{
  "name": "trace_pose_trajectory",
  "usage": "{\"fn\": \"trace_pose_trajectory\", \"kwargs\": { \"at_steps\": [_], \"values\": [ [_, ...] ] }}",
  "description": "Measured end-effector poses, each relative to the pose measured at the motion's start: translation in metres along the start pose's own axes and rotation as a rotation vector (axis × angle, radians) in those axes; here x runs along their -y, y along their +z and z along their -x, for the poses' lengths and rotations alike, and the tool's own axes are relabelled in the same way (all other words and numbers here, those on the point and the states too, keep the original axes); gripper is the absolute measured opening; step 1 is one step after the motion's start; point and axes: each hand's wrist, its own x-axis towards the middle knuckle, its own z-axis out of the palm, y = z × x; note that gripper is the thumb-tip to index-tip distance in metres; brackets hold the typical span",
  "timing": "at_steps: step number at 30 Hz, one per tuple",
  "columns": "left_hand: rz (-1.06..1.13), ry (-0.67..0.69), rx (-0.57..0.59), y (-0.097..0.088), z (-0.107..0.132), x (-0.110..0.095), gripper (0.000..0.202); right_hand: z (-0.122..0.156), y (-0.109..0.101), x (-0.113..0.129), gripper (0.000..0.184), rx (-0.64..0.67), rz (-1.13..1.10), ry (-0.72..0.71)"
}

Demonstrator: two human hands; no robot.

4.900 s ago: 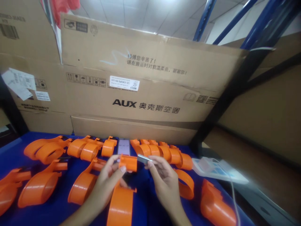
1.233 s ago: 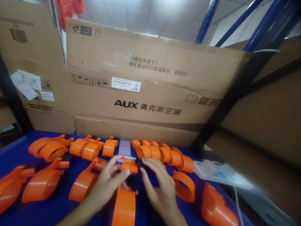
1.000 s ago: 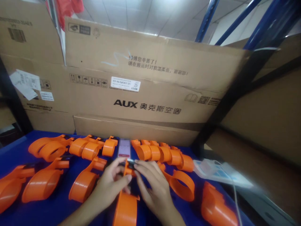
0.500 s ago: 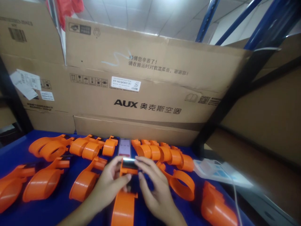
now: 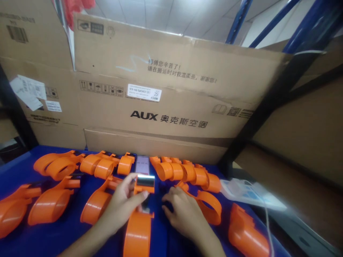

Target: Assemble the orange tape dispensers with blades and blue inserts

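Observation:
My left hand is closed around the neck of an orange tape dispenser, thumb across its front. A serrated metal edge and a black strip sit at the dispenser's top end, facing me. Its wide orange ring hangs toward the near edge. To the right, apart from it, my right hand hovers low over the blue surface, fingers bent with a gap between thumb and forefinger. Small dark pieces lie just beyond its fingertips, blurred. Beside that hand rests another orange dispenser.
Several orange dispensers stand in rows at left and back right. A phone lies at the back centre. Behind rises a cardboard box wall. At right are a clear plastic bag, a white cable and a dark post.
My right hand has left the top of the held dispenser and moved right and down. The dispenser's black strip and toothed edge now show fully. My left hand has shifted slightly left.

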Motion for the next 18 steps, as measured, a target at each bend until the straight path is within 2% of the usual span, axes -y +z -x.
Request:
{"fn": "trace_pose_trajectory", "kwargs": {
  "at_steps": [8,12,18],
  "values": [
    [0.000,0.005,-0.036,0.002,-0.001,0.001,0.048,-0.003,0.012,0.008,0.024,-0.012,0.046,0.033],
    [-0.006,0.007,-0.045,0.002,-0.001,0.001,0.049,-0.005,0.015,0.009,0.017,-0.006,0.039,0.071],
    [-0.035,0.032,-0.013,0.000,-0.001,0.000,0.043,-0.005,0.015,0.008,0.016,-0.008,-0.101,0.057]
  ]
}}
